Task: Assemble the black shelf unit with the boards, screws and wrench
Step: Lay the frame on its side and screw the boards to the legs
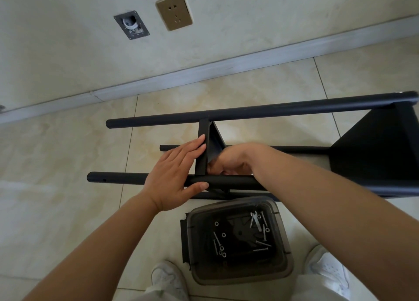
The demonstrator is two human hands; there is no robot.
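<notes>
The black shelf unit lies on its side on the tiled floor, its round poles running left to right. A black board stands between the poles in the middle, and a larger black board is at the right end. My left hand lies flat with straight fingers against the middle board, thumb under the near pole. My right hand is curled behind that board, right of it, above the near pole; what its fingers hold is hidden.
A clear plastic box with several screws, washers and a small wrench sits on the floor just in front of the frame, between my white shoes. The wall with a socket and baseboard runs behind.
</notes>
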